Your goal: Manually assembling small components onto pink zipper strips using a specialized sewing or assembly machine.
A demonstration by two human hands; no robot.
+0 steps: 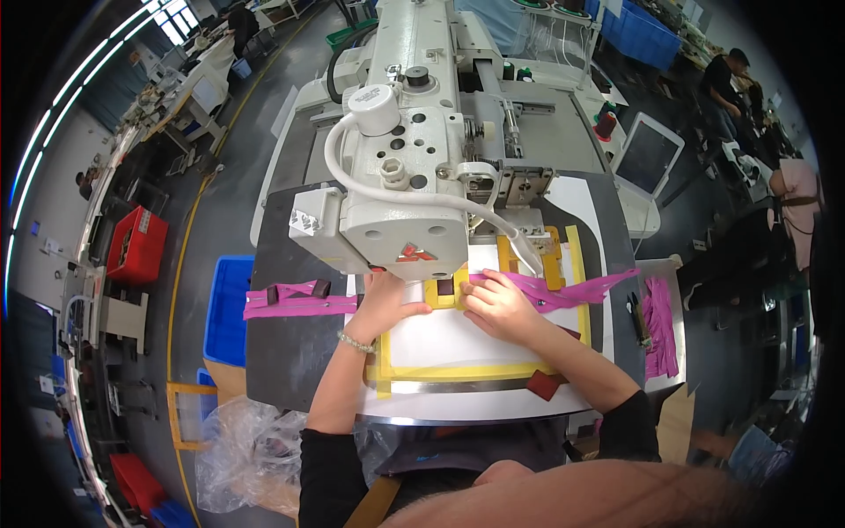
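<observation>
A white sewing machine head stands over the work area. Under its front edge lies a small yellow clamp frame with a dark brown patch in its opening. My left hand rests left of the clamp, thumb stretched toward it; its fingertips are partly hidden by the machine head. Close to the clamp's right side, my right hand has curled fingers on a pink zipper strip running out to the right. Another length of pink zipper, with dark tabs on it, extends left of my left hand.
A white sheet edged with yellow tape covers the plate, a brown patch near its front edge. More pink zippers lie at the right. A blue bin and crumpled clear plastic are at the left. A screen stands back right.
</observation>
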